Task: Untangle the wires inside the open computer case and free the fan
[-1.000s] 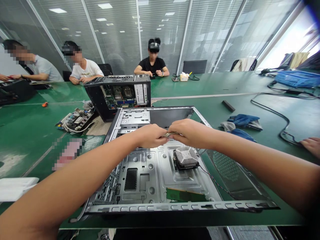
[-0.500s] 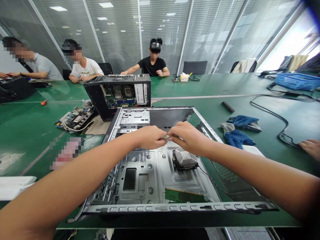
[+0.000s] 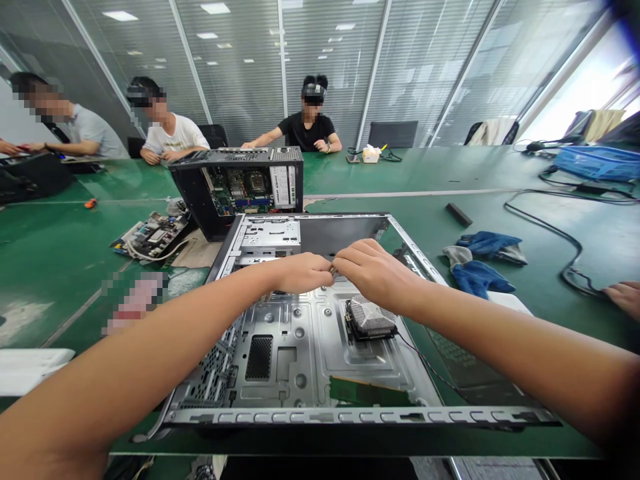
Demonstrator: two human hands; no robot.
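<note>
An open, mostly bare computer case (image 3: pixel 300 347) lies flat on the green table in front of me. Both my hands meet above its middle. My left hand (image 3: pixel 300 272) and my right hand (image 3: pixel 373 270) are closed, pinching a small thin metallic piece (image 3: pixel 331 270) between them; I cannot make out what it is. A finned heatsink (image 3: pixel 371 316) with a thin wire sits in the case just below my right hand. A green memory stick (image 3: pixel 373 393) lies near the case's front edge.
Another open computer case (image 3: pixel 240 190) stands behind mine, with a loose circuit board (image 3: pixel 153 235) to its left. Blue gloves (image 3: pixel 480 263) and black cables (image 3: pixel 565 233) lie at the right. Three people sit at the far side; another person's hand (image 3: pixel 623 297) rests at the right edge.
My two hands have drawn closer together over the case, so less of the small metallic piece shows between them. The person in black at the far side stretched an arm out.
</note>
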